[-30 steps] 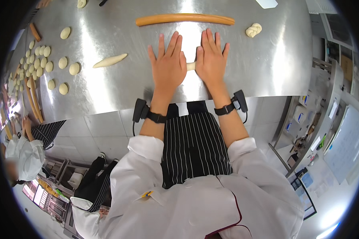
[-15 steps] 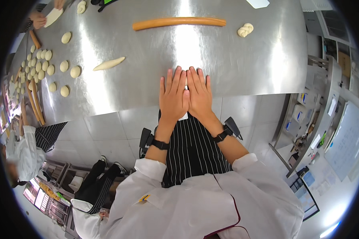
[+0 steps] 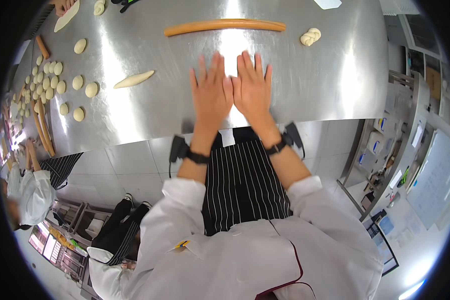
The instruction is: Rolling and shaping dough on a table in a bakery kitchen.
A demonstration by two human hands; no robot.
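Observation:
My left hand (image 3: pixel 211 95) and my right hand (image 3: pixel 252 91) reach side by side over the steel table, palms down, their thumbs close together. Both are flat with fingers stretched out, slightly blurred; whatever may lie under the palms is hidden. Beyond the fingertips lies a long wooden rolling pin (image 3: pixel 225 27). Left of my hands rests a tapered strip of dough (image 3: pixel 134 79). A braided dough knot (image 3: pixel 310 36) sits at the right, past the pin's end.
Several dough balls (image 3: pixel 91 90) are spread over the table's left part, near more rolling pins (image 3: pixel 44 127). Another person's hand (image 3: pixel 62 6) touches a flat dough piece (image 3: pixel 67 17) at the far left. A white scraper (image 3: pixel 328 4) lies at the far edge. Shelving (image 3: pixel 385 145) stands at the right.
Both my hands have slid forward, away from me, toward the rolling pin, and their fingers have spread slightly. At the far left, the other person's hands have moved.

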